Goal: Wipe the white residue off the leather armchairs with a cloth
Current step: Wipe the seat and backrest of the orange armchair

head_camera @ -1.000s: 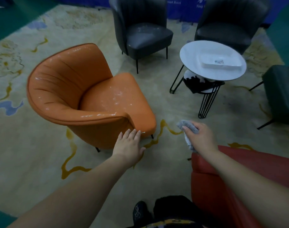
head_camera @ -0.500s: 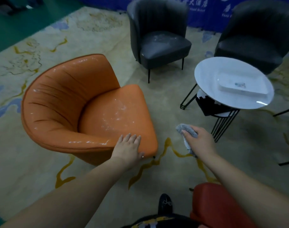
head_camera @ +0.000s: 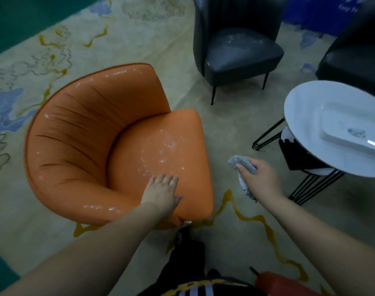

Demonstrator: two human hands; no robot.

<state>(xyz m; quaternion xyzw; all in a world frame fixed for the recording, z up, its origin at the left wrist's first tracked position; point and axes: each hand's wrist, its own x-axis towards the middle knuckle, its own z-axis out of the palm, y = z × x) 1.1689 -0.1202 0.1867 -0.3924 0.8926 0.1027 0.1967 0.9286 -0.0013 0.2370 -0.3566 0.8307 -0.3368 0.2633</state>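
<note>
An orange leather armchair (head_camera: 79, 133) stands in front of me, its seat speckled with white residue (head_camera: 161, 150). My left hand (head_camera: 163, 194) lies flat, fingers together, on the near front corner of that seat. My right hand (head_camera: 258, 178) hovers over the carpet to the right of the chair, closed around a crumpled grey cloth (head_camera: 242, 167) that hangs down below the fist. A dark grey armchair (head_camera: 238, 50) farther back also shows white residue on its seat.
A round white table (head_camera: 306, 116) on black wire legs stands at the right, carrying a white rectangular tray (head_camera: 351, 129). Another dark armchair (head_camera: 357, 56) sits behind it. The edge of a red chair (head_camera: 282, 283) is at the bottom right. My foot (head_camera: 182, 238) is by the orange chair's front.
The view has moved closer over the orange chair. My left hand has slid from the chair's outer side onto the seat's front corner. My right hand still holds the cloth.
</note>
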